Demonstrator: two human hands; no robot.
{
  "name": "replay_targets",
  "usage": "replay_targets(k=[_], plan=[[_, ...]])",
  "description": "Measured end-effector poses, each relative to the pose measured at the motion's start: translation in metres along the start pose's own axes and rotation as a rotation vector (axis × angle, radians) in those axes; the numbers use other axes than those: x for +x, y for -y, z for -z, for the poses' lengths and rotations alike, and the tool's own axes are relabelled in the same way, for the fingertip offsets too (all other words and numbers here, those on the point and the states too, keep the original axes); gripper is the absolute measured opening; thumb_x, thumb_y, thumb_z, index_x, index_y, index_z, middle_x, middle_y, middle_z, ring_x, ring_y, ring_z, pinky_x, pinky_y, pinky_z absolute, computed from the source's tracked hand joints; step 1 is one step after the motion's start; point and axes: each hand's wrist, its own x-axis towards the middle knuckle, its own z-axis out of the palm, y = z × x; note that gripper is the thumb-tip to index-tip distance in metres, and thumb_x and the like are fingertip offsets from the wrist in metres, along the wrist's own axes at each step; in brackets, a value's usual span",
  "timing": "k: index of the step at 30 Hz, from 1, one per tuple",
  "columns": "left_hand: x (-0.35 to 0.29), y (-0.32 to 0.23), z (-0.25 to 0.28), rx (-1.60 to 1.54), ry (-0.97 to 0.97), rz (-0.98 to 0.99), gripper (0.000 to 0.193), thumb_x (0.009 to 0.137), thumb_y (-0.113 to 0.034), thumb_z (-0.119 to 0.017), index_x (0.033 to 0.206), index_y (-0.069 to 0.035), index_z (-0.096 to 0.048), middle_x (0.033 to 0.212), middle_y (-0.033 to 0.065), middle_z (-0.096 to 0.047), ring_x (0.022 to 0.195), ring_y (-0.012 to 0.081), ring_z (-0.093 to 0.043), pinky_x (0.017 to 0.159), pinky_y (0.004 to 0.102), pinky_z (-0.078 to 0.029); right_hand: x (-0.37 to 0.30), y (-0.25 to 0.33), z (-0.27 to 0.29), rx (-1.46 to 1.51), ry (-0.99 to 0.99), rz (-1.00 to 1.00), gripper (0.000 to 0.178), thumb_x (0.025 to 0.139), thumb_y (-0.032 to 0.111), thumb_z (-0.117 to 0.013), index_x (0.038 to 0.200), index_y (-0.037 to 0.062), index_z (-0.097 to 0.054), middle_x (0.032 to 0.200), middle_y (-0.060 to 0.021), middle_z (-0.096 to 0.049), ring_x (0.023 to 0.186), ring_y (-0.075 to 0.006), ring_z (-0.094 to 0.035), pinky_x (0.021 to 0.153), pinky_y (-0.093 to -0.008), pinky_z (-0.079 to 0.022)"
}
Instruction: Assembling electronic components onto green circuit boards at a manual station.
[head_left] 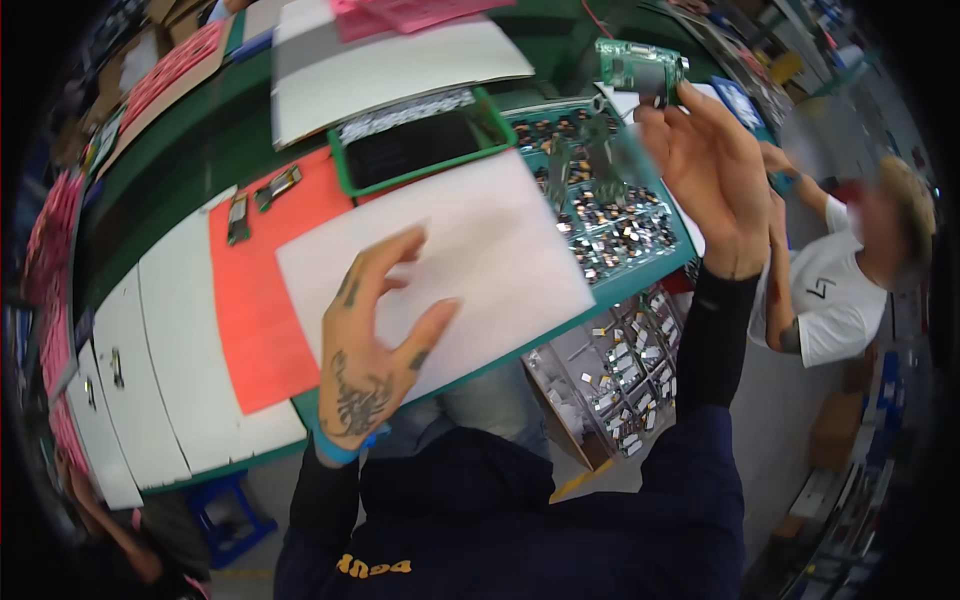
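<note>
My right hand (pixel 715 160) is raised at the upper right, thumb and fingers closed on the lower edge of a green circuit board (pixel 630 66). The board is held up above the table. Over the white foam-like sheet (pixel 500 250) hovers my left hand (pixel 370 345), its thumb and fingers apart and nothing between them. Under the right hand lies a teal tray (pixel 655 275) full of small shiny parts, with blurred green strips standing over it. Two small dark electronic parts, one (pixel 237 220) upright and one (pixel 278 187) slanted, lie on an orange-red sheet (pixel 250 330).
A green-rimmed tray (pixel 350 188) with a black inside stands behind the white sheet. White boards (pixel 160 350) cover the table's left. Below the table edge is a divided box (pixel 605 445) of small white parts. A co-worker in a white shirt (pixel 830 290) is at the right.
</note>
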Motion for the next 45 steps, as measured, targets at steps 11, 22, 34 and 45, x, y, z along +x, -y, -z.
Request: replay_targets(k=[11,22,34,45], plan=[[0.001,0.012,-0.004,-0.301,0.020,0.263,0.034,0.095,-0.019,-0.074,0.120,0.003,-0.068,0.099,0.0127,-0.074,0.086,0.0184,-0.070,0.078,0.0269,-0.055,-0.013,-0.122,-0.102,-0.113,0.001,-0.262,0.020,0.097,0.002,-0.064,0.117,-0.0007,-0.063,0.095,-0.0147,-0.070,0.084,-0.0210,-0.072,0.076,-0.0266,-0.057],[0.006,0.028,0.020,-0.586,0.127,0.375,0.029,0.106,-0.019,-0.059,0.117,0.006,-0.069,0.094,0.0116,-0.074,0.085,0.0142,-0.069,0.076,0.0249,-0.055,-0.005,-0.160,-0.101,-0.923,-0.285,0.424,0.026,0.095,0.002,-0.067,0.120,-0.0006,-0.064,0.092,-0.0083,-0.068,0.079,-0.0150,-0.068,0.072,-0.0234,-0.051],[0.008,0.036,0.032,-0.212,-0.071,0.111,0.040,0.098,-0.021,-0.070,0.129,0.004,-0.064,0.118,0.0179,-0.072,0.090,0.0217,-0.068,0.087,0.0332,-0.055,-0.042,-0.163,-0.071,0.163,-0.197,-0.176,0.033,0.096,0.003,-0.067,0.127,-0.0032,-0.056,0.101,-0.0180,-0.072,0.092,-0.0251,-0.075,0.077,-0.0284,-0.059],[0.018,0.039,0.020,-0.830,-0.129,0.203,0.037,0.099,-0.020,-0.069,0.127,0.000,-0.056,0.100,0.0144,-0.070,0.080,0.0182,-0.065,0.073,0.0255,-0.053,-0.039,-0.144,-0.044,-0.579,-0.325,0.049,0.010,0.098,0.005,-0.067,0.104,0.0000,-0.072,0.080,-0.0107,-0.073,0.055,-0.0131,-0.062,0.055,-0.0216,-0.052]])
